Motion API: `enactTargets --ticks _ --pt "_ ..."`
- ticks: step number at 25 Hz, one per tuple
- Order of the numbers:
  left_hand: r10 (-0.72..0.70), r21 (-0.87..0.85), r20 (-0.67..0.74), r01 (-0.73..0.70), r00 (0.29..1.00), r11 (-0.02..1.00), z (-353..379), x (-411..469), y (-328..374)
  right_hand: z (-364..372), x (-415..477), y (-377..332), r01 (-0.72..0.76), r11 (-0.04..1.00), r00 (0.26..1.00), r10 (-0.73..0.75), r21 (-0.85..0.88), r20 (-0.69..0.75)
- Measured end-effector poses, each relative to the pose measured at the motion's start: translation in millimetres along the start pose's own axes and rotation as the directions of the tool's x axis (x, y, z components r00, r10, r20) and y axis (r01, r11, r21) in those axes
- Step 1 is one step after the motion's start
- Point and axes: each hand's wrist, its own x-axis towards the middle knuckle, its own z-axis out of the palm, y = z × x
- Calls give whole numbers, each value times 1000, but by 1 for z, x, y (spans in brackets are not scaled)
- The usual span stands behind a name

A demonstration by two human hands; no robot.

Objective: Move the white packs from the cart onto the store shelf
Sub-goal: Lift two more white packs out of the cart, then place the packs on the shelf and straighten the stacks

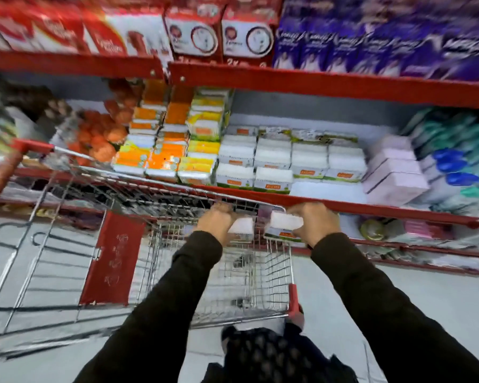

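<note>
Head cam: each hand's got a white pack over the wire cart, left hand gripping one, right hand another, more white packs stacked on the shelf

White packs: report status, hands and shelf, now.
Left hand shut on white pack, right hand shut on second pack, both over cart. Bare shelf spot beside stocked packs. Nothing blocking.

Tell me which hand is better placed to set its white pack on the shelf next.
Right, probably. The right hand holds its white pack just below the bare strip of shelf in front of the stacked white packs; the left hand sits further left.
</note>
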Motion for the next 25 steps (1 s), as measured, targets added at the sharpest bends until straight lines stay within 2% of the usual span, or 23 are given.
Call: enactTargets --ticks 6,9,14,20,25 --pt "195 -18 -177 -201 965 979 -71 55 99 -75 12 84 -105 994 986 100 -33 -137" --pt "212 -30 -214 -223 953 974 -86 88 139 -98 29 120 -123 989 982 111 -78 -152" --pt "160 17 -195 -159 968 987 -90 135 179 -102 73 159 -69 980 987 39 -189 -158" --pt "-7 54 -146 15 989 998 -68 169 191 -72 108 171 23 979 998 -33 -204 -45" --pt "-26 17 -170 29 985 999 -44 182 184 -50 112 171 66 976 994 -83 -207 -74"
